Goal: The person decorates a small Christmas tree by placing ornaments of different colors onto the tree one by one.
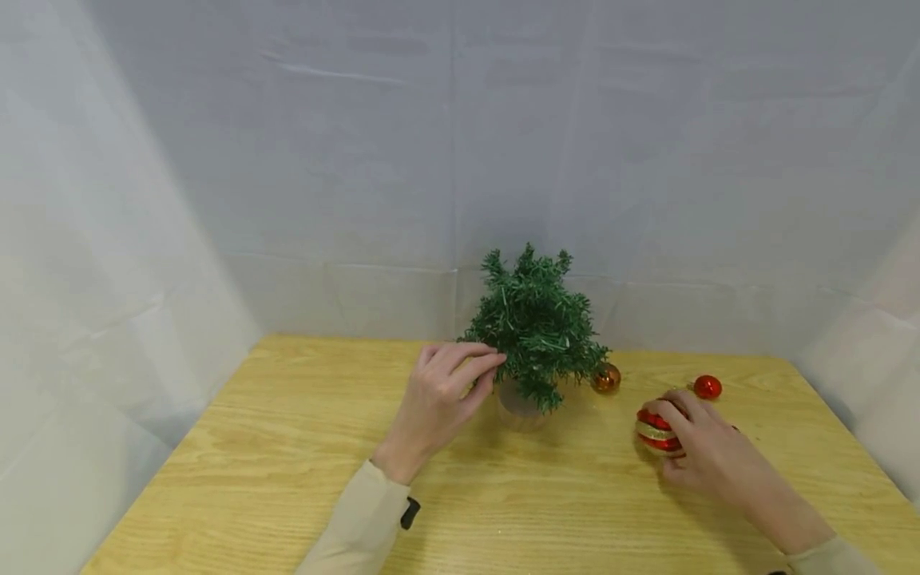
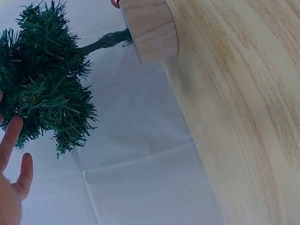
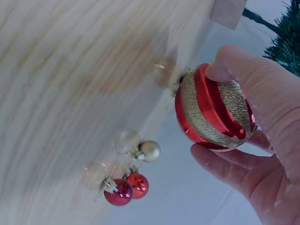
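Observation:
A small green artificial Christmas tree [image 1: 535, 319] stands on a round wooden base [image 2: 152, 30]. Beside its left branches is my left hand [image 1: 446, 391], fingertips at the foliage; in the left wrist view two fingers [image 2: 11, 138] look fairly straight, while the others are mostly cut off. My right hand [image 1: 707, 451] grips a large red Christmas ball with gold glitter stripes [image 3: 213, 110], thumb on one side and fingers on the other. In the head view this ball is low over the table, right of the tree, partly covered by the hand.
An amber-gold ball [image 1: 606, 378] lies by the tree's right side. A small red ball [image 1: 707, 387] lies behind my right hand. The right wrist view shows a dark red ball [image 3: 119, 192] and a pale gold ball [image 3: 150, 151] on the wooden table [image 1: 287, 447]. White sheeting [image 1: 345, 160] hangs behind.

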Demonstrator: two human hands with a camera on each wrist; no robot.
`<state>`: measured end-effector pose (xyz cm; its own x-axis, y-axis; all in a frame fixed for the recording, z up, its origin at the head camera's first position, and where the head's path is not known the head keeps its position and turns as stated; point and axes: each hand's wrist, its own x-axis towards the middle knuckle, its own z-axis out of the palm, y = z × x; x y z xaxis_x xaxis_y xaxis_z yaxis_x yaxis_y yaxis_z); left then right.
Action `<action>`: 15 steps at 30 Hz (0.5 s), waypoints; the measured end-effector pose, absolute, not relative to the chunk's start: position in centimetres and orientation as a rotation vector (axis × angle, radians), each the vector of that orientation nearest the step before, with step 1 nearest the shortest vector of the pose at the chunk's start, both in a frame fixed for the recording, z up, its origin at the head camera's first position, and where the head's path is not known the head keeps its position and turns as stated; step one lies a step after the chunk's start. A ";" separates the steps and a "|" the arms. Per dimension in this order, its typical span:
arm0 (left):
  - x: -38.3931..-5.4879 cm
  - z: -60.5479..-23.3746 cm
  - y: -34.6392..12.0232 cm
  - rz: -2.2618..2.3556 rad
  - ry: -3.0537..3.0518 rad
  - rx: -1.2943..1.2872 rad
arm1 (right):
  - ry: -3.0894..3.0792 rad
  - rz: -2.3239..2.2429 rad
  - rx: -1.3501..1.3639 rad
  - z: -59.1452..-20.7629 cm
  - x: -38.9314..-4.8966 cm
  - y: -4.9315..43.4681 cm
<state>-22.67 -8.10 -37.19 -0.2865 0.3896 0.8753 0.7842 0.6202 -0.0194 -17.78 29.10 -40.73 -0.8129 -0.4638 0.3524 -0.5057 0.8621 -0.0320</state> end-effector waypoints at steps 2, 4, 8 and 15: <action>-22.6 -37.2 -8.1 -0.528 -1.904 -0.934 | -2.658 0.174 0.742 -40.6 -17.9 29.3; -22.6 -37.2 -8.1 -0.530 -1.904 -0.934 | -2.581 0.169 0.786 -40.4 -18.0 29.5; -22.7 -37.3 -8.1 -0.532 -1.902 -0.939 | -2.395 0.181 0.906 -40.2 -18.1 30.1; -22.7 -37.3 -8.2 -0.541 -1.902 -0.945 | -2.287 0.223 0.926 -39.3 -17.4 29.7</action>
